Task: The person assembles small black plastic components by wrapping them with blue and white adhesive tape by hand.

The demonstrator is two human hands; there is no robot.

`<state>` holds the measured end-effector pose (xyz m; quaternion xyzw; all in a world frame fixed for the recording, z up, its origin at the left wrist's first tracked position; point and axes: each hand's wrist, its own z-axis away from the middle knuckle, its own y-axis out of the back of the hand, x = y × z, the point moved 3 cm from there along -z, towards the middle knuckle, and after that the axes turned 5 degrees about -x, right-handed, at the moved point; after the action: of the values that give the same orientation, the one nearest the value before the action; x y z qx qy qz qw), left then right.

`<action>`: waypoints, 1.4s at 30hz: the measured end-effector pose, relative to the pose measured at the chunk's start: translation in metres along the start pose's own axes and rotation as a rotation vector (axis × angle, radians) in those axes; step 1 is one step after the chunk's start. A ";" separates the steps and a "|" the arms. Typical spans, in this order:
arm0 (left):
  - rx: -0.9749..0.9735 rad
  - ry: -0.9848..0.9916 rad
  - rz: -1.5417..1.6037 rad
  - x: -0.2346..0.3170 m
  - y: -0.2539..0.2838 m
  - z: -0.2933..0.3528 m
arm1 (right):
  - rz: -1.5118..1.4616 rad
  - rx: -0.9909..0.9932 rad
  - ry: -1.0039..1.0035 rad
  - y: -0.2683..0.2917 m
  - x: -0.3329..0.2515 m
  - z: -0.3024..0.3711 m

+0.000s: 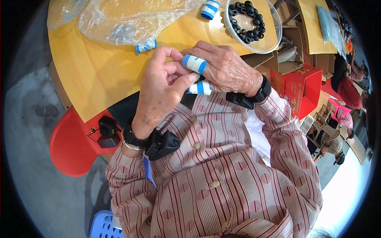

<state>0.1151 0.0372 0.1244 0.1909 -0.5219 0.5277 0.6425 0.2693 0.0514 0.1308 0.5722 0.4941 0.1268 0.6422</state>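
Note:
My left hand (164, 85) and my right hand (228, 69) meet over the table's near edge, fingers bent and closed together. A blue-and-white striped band (194, 64) sits around a finger of my right hand. Below it, another striped band (200, 87) appears to be around that hand's thumb, which is mostly hidden. Between the left thumb tip and the right fingers shows a sliver of something dark, too small to name. Two similar striped tubes lie on the table: one tube (146, 46) just beyond my left hand, another tube (209, 9) farther off.
A clear round tub (279, 29) of small black ring-shaped pieces stands on the yellow table (99, 67) at the far right. Crumpled clear plastic (123, 25) lies far left. A red box (297, 89) and cardboard boxes (293, 39) are at right, a red chair (73, 146) at left.

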 end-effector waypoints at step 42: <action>0.421 -0.249 -0.686 -0.001 -0.032 0.022 | 0.085 0.107 -0.030 -0.002 0.003 0.008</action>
<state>0.1327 0.0072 0.1419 0.5430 -0.3827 0.3513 0.6597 0.2763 0.0486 0.1265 0.6278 0.4658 0.1188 0.6121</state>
